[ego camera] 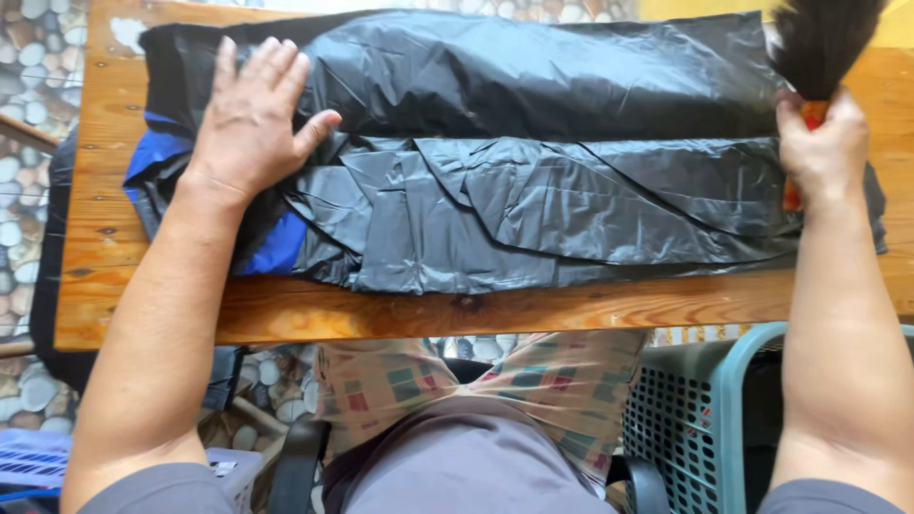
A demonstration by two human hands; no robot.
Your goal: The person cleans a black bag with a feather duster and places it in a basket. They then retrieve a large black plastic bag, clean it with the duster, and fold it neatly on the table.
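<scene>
Bright even daylight, soft shadows, glossy sheen on black plastic [533, 162] (mild), sharp focus, slight edge distortion

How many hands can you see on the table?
2. The left hand lies flat on the black plastic sheet at its left end; the right hand grips a brush at the right end.

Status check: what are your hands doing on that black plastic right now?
Left hand flat on black sheet. Right hand grips brush at sheet's right end. Nothing in the way.
</scene>
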